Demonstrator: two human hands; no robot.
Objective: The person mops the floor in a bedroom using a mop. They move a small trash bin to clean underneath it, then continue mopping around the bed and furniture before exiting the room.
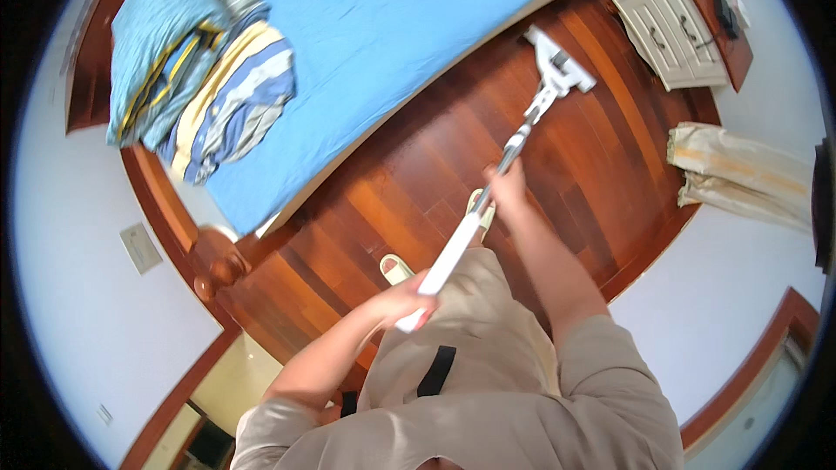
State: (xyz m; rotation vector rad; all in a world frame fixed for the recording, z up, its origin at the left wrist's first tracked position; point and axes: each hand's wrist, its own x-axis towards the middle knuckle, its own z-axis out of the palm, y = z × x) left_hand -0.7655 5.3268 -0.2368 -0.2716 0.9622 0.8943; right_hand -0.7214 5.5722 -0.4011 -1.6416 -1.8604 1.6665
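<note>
Fingers (495,177) clamped round white floor tool (455,254), left hand (402,303) at near end, right hand (509,186) mid-shaft, long axis running near-left to far-right, wide head (557,66) leading toward cabinet (669,30).

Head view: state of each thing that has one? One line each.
Mop: slanted, held in both hands
Left hand: closed around mop's upper end
Right hand: closed around mop's shaft
Nightstand: fronts shut
Striped quilt: bunched up
Blue sheet: spread out
Curtain: gathered
Slippers: worn
</note>
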